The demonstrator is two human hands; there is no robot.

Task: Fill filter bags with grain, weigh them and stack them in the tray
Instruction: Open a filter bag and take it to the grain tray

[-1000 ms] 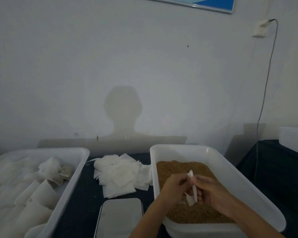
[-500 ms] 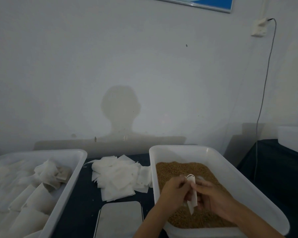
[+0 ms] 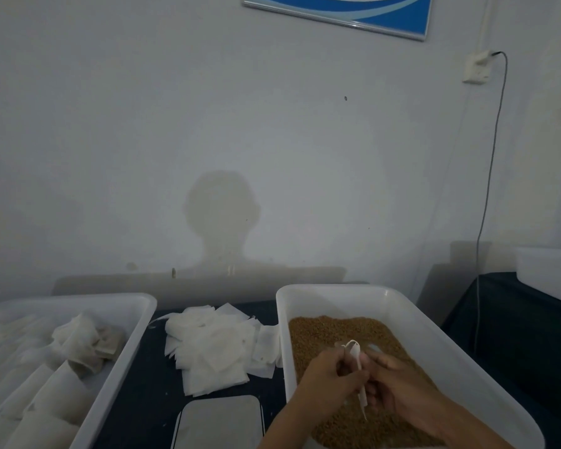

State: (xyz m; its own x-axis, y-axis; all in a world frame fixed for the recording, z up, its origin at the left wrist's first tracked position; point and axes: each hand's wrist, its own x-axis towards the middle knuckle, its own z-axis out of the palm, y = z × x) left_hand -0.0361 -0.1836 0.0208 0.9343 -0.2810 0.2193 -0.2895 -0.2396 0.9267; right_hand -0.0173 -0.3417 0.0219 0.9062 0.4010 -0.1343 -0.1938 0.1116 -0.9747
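Both hands meet over the brown grain (image 3: 334, 328) in the white tub (image 3: 412, 319) on the right. My left hand (image 3: 329, 379) and my right hand (image 3: 399, 380) pinch one white filter bag (image 3: 357, 359) between them, held upright just above the grain. A loose pile of empty filter bags (image 3: 214, 348) lies on the dark table between the tubs. The white tray (image 3: 123, 348) at the left holds several filled bags (image 3: 55, 384) in rows. A flat scale (image 3: 219, 422) sits at the bottom centre.
A grey wall stands close behind the table. A cable (image 3: 489, 176) hangs from a wall socket at the right. Another white container (image 3: 548, 277) rests on a dark surface at the far right.
The hands and the bag have shifted slightly lower and nearer to me over the grain. The bag's top has opened a little.
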